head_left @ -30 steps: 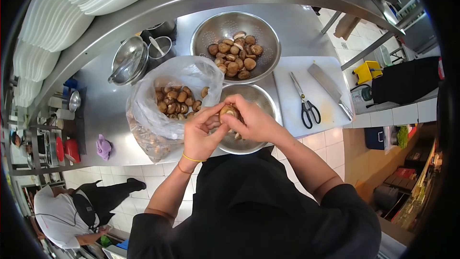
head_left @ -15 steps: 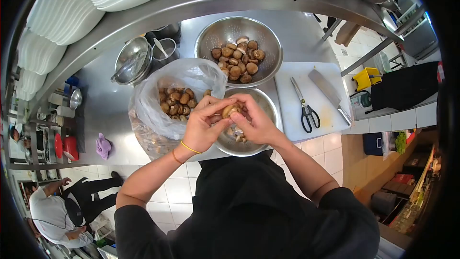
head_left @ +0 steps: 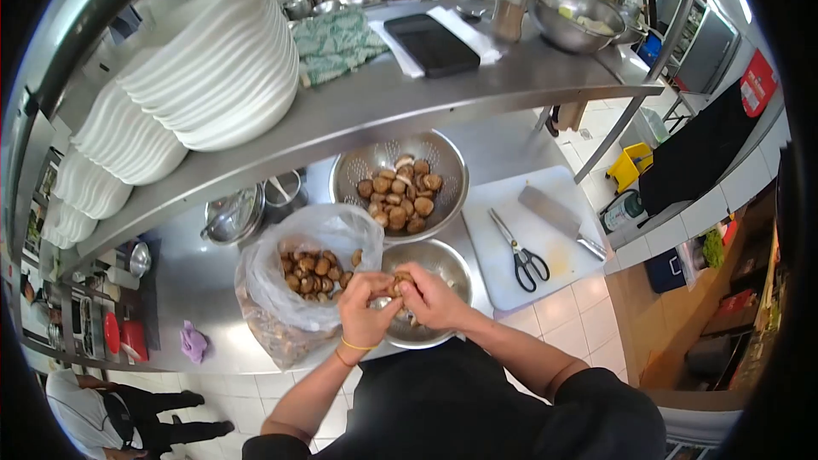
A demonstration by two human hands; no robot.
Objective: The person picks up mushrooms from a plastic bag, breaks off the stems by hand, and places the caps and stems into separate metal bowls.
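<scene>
Still | left hand, right hand grip mushroom over bowl | view higher

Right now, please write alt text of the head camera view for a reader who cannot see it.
The left hand and right hand hold a brown mushroom over a steel bowl. Beside it stand a plastic bag and a colander of mushrooms; scissors and a cleaver lie on a white cutting board.

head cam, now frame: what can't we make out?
Head view only:
- mushroom: mostly covered by the fingers of the left hand and right hand; condition unclear.
- near steel bowl: contents hidden behind both hands.
- lidded pot: partly under the shelf edge.
- person at lower left: cut off by the frame edge.
</scene>
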